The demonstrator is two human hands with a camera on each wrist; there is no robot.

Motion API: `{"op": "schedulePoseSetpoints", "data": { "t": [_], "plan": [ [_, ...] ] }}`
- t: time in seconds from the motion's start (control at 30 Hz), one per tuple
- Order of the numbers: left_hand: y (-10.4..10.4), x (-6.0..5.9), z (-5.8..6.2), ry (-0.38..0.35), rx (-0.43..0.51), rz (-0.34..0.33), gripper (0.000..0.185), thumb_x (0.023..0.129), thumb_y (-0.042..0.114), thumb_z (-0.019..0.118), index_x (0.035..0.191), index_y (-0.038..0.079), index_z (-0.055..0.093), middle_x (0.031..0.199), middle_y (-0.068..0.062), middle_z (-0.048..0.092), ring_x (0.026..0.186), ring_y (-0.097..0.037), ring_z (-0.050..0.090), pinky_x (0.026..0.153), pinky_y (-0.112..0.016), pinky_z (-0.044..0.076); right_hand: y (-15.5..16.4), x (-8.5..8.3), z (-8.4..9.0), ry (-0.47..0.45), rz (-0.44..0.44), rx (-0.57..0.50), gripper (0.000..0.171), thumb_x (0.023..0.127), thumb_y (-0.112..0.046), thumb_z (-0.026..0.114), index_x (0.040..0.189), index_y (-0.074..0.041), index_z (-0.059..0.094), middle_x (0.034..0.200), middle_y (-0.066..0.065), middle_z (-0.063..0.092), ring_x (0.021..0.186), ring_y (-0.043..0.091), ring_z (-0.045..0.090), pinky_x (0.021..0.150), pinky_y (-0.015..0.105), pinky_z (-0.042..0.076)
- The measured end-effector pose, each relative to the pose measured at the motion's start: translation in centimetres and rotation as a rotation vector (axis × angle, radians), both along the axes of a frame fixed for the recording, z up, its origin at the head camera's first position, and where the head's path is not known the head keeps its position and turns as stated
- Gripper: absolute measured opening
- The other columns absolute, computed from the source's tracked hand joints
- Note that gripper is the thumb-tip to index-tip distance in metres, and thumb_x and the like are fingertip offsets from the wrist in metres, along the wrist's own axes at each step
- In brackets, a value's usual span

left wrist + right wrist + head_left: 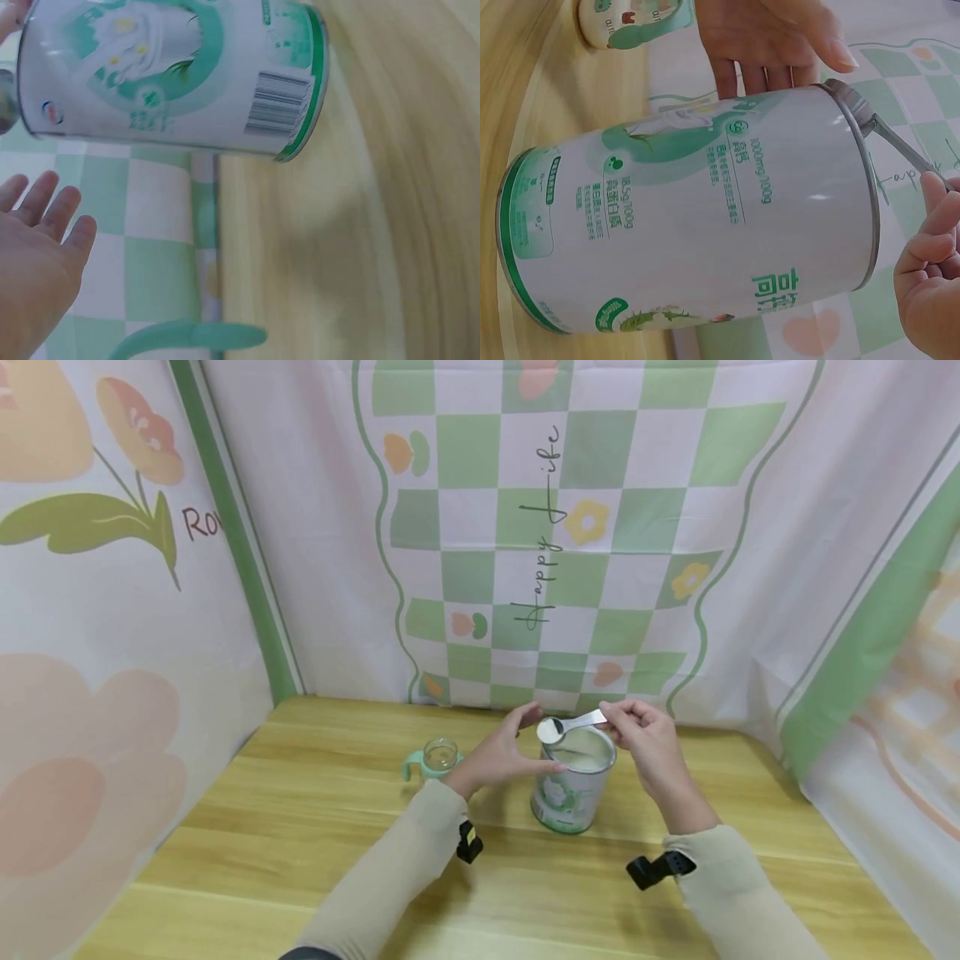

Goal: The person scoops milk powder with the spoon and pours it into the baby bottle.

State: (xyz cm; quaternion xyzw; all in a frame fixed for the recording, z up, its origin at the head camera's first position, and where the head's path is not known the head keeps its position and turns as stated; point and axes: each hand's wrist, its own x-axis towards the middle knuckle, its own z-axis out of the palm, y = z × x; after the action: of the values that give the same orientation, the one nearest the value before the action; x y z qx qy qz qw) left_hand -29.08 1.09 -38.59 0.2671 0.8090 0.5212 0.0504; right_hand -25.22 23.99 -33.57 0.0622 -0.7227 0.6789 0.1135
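The powder tin [573,785] is standing upright and uncovered on the wooden counter [300,860], a little right of centre, with pale powder showing inside up to a level below the rim. The metal spoon [572,724] is hovering over the open mouth, its bowl loaded with white powder and sitting close to the far-left edge of the rim; in the right wrist view the bowl is lying at the tin's lip.

The right hand [648,745] is pinching the spoon's handle, with its fingers curled around the end. The left hand [502,753] is lying beside the tin with fingers extended and relaxed; the left wrist view shows the fingers [52,214] straight and clear of the tin wall, so it is holding nothing. Whether the thumb is brushing the tin cannot be told.

A small glass bottle [438,756] with a mint-green handled collar is standing open-mouthed on the counter, just left of the left hand and near the tin.

Assessment: the spoon appears to be carrying a full measure. To handle this well, the spoon should be kept level, any heap struck off against the rim so the surplus falls back inside, and the tin steadied by the free hand. The bottle's mouth looks narrow, so spillage onto the counter is the chief risk.
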Motion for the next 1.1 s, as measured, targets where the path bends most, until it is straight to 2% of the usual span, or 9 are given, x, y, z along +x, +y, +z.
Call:
{"op": "schedulePoseSetpoints", "data": {
  "t": [0.33, 0.5, 0.63, 0.83, 1.03, 1.1],
  "plan": [
    [-1.9, -0.1, 1.9, 0.148, -0.077, -0.05, 0.099, 0.077, 0.042, 0.088, 0.155, 0.011, 0.035, 0.151, 0.0, 0.046, 0.137, -0.014, 0.042, 0.114, -0.042, 0.033, -0.9, -0.2, 0.2, -0.017, 0.013, -0.007, 0.019, 0.097, -0.022, 0.07, 0.091, -0.005, 0.065, 0.076, -0.005, 0.068, 0.068, 0.007, 0.056, 0.066, 0.02, 0.051],
    [-3.4, -0.2, 2.2, 0.208, -0.122, -0.035, 0.092, 0.077, 0.043, 0.088, 0.151, 0.012, 0.042, 0.147, -0.001, 0.05, 0.135, -0.02, 0.046, 0.113, -0.043, 0.035, -1.7, -0.5, 0.0, 0.005, 0.029, 0.014, 0.023, 0.097, -0.022, 0.069, 0.094, 0.0, 0.063, 0.077, -0.004, 0.068, 0.068, 0.007, 0.059, 0.064, 0.018, 0.052],
    [-5.1, 0.0, 2.3, 0.207, -0.135, -0.003, 0.088, 0.078, 0.038, 0.088, 0.149, 0.013, 0.045, 0.145, -0.003, 0.052, 0.133, -0.021, 0.048, 0.112, -0.043, 0.036, -2.6, -0.7, -0.2, 0.024, 0.03, 0.052, 0.026, 0.097, -0.024, 0.07, 0.097, 0.002, 0.064, 0.077, -0.003, 0.069, 0.07, 0.011, 0.063, 0.065, 0.021, 0.055],
    [-7.3, 0.3, 2.1, 0.19, -0.168, 0.054, 0.087, 0.08, 0.042, 0.086, 0.151, 0.015, 0.043, 0.14, 0.0, 0.057, 0.131, -0.019, 0.049, 0.11, -0.045, 0.038, -4.0, -0.7, -0.1, 0.043, 0.033, 0.072, 0.032, 0.097, -0.025, 0.071, 0.103, 0.006, 0.064, 0.081, 0.003, 0.071, 0.072, 0.012, 0.067, 0.068, 0.024, 0.058],
    [-9.0, 0.3, 1.5, 0.202, -0.161, 0.056, 0.084, 0.081, 0.038, 0.085, 0.15, 0.015, 0.044, 0.138, -0.001, 0.058, 0.131, -0.021, 0.049, 0.096, -0.038, 0.05, -5.1, -0.8, 0.0, 0.019, 0.046, 0.123, 0.036, 0.096, -0.028, 0.072, 0.105, 0.006, 0.065, 0.085, 0.009, 0.072, 0.077, 0.019, 0.07, 0.072, 0.029, 0.059],
    [-9.5, 0.3, 1.2, 0.209, -0.166, 0.055, 0.084, 0.082, 0.039, 0.085, 0.15, 0.013, 0.044, 0.139, -0.003, 0.058, 0.131, -0.022, 0.049, 0.096, -0.039, 0.051, -5.6, -0.7, 0.0, 0.02, 0.048, 0.14, 0.035, 0.096, -0.028, 0.072, 0.104, 0.005, 0.065, 0.085, 0.011, 0.073, 0.077, 0.021, 0.071, 0.072, 0.03, 0.06]
  ]
}}
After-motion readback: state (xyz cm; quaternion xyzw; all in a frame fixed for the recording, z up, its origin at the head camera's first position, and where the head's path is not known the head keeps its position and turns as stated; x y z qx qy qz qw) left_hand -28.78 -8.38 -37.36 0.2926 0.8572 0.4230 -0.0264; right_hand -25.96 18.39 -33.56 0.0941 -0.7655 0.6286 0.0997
